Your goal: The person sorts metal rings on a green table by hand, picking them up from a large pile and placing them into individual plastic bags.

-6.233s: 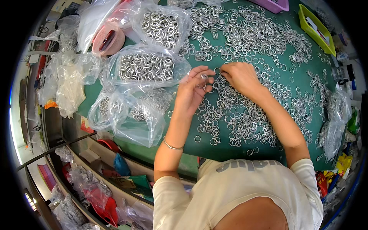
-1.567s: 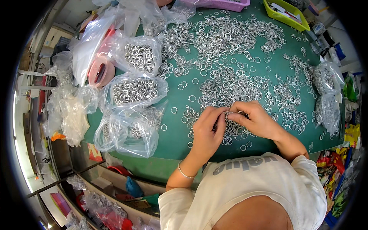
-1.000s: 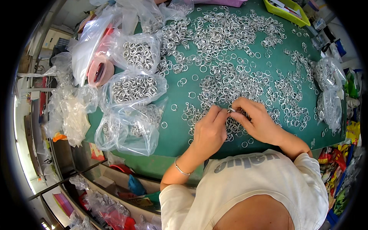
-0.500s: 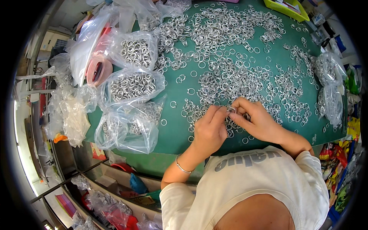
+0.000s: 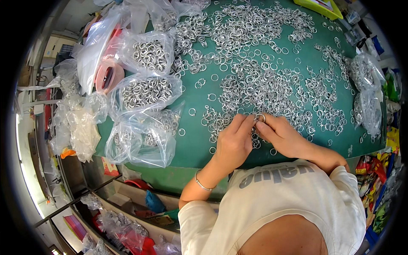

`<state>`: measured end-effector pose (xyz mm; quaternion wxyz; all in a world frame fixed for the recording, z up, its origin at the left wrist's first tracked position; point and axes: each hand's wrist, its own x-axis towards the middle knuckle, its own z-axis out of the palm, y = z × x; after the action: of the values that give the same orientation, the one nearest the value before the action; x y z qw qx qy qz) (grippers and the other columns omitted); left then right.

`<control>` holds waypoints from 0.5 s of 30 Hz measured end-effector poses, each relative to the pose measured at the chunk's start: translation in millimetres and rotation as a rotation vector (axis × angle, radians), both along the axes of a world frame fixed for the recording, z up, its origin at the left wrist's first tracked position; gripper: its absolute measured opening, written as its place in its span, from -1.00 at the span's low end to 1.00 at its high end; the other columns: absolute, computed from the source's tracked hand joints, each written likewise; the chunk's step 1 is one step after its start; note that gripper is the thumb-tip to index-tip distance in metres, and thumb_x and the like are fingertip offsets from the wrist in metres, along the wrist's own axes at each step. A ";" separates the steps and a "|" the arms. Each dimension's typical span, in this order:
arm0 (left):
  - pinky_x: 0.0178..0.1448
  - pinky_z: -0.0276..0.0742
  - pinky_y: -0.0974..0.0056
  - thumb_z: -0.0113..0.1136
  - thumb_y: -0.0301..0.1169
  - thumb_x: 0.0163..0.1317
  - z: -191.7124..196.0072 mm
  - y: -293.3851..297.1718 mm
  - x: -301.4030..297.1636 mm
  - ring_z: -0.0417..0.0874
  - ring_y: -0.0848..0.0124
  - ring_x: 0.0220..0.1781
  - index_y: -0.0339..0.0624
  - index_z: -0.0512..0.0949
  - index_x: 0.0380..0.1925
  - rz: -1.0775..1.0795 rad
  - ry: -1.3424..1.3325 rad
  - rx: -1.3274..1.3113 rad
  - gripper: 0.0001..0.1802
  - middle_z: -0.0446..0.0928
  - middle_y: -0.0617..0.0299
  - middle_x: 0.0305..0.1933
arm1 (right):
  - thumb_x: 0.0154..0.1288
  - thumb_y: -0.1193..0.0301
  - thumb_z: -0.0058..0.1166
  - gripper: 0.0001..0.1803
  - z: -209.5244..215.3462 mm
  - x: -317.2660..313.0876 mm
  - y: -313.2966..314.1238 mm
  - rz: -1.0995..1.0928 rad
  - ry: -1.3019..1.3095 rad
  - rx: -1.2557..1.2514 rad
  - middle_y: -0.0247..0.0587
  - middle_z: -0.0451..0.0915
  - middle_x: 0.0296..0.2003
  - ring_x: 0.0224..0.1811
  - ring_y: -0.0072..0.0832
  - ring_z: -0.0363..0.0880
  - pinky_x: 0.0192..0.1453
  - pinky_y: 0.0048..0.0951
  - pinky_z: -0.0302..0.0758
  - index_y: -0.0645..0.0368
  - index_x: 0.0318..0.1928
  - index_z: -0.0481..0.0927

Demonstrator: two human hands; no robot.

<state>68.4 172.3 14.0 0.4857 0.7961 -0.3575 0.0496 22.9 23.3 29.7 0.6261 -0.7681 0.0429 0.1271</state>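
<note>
Both my hands meet over the near edge of a wide pile of silver metal rings (image 5: 257, 87) on a green table. Between the fingertips is a small silver ring (image 5: 260, 117), standing upright. My right hand (image 5: 282, 135) pinches it between thumb and forefinger. My left hand (image 5: 234, 138) has its fingers pressed together against the ring's left side; whether it grips a second ring there is hidden. A bracelet circles my left wrist. Loose rings lie just below and beside my fingers.
Clear plastic bags of rings (image 5: 146, 93) line the table's left side, beside a pink tape roll (image 5: 109, 78). More bagged rings (image 5: 367, 112) sit at the right edge. A yellow basket (image 5: 323, 8) stands at the far right. Below the table are cluttered drawers (image 5: 140, 212).
My right hand has turned and its fingers have closed in, so the ring now shows upright between the fingertips. My left hand has stayed nearly in place.
</note>
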 end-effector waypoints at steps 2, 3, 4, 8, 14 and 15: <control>-0.46 0.43 0.32 0.04 -0.77 -0.04 0.6 0.8 -1.4 0.52 0.23 -0.51 -0.38 0.49 -0.31 -0.009 -0.006 0.018 -0.76 0.44 0.06 -0.42 | 0.31 0.37 -0.16 -0.77 -3.8 0.1 -2.8 0.007 -0.134 -0.115 -0.06 0.40 -0.71 -0.68 -0.16 0.37 -0.59 -0.29 0.24 0.27 -0.44 0.37; -0.49 0.43 0.28 0.04 -0.74 -0.02 -1.1 1.0 -0.6 0.50 0.19 -0.52 -0.37 0.47 -0.29 -0.034 -0.005 0.002 -0.76 0.42 0.05 -0.41 | 0.31 0.37 -0.16 -0.77 -5.2 -0.3 -3.1 0.013 -0.201 -0.173 -0.05 0.40 -0.70 -0.67 -0.13 0.38 -0.60 -0.27 0.24 0.27 -0.44 0.37; -0.51 0.42 0.24 0.04 -0.71 -0.01 -4.4 0.7 1.5 0.49 0.15 -0.52 -0.36 0.44 -0.26 -0.059 -0.003 -0.015 -0.76 0.40 0.05 -0.40 | 0.30 0.38 -0.15 -0.78 -5.3 -0.8 -2.5 0.011 -0.231 -0.252 -0.05 0.40 -0.70 -0.67 -0.11 0.38 -0.60 -0.25 0.24 0.27 -0.44 0.37; -0.55 0.40 0.19 0.04 -0.65 0.05 -5.8 -3.9 -3.8 0.47 0.11 -0.54 -0.35 0.41 -0.27 -0.038 0.120 -0.022 -0.80 0.38 0.02 -0.40 | 0.26 0.41 -0.12 -0.82 -4.9 -2.2 0.9 -0.001 -0.363 -0.412 -0.04 0.41 -0.69 -0.65 -0.07 0.39 -0.61 -0.19 0.25 0.27 -0.43 0.37; -0.57 0.36 0.20 0.01 -0.64 0.08 -9.9 1.4 -0.7 0.46 0.12 -0.55 -0.34 0.41 -0.29 -0.130 0.070 -0.051 -0.84 0.37 0.04 -0.43 | 0.20 0.44 -0.04 -0.85 1.7 -4.9 -1.9 0.060 -0.421 -0.489 -0.06 0.43 -0.67 -0.65 -0.08 0.41 -0.61 -0.18 0.27 0.25 -0.44 0.36; -0.57 0.36 0.20 0.00 -0.64 0.09 -10.0 2.2 -1.0 0.45 0.12 -0.57 -0.34 0.42 -0.30 -0.133 0.091 -0.047 -0.86 0.37 0.05 -0.44 | 0.19 0.45 -0.03 -0.86 2.5 -5.5 -1.7 0.079 -0.429 -0.502 -0.06 0.43 -0.67 -0.65 -0.08 0.42 -0.61 -0.18 0.27 0.25 -0.44 0.36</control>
<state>67.4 174.4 3.9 0.5223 0.7603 -0.3860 -0.0103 17.3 21.6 32.2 0.4066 -0.9087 -0.0898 -0.0279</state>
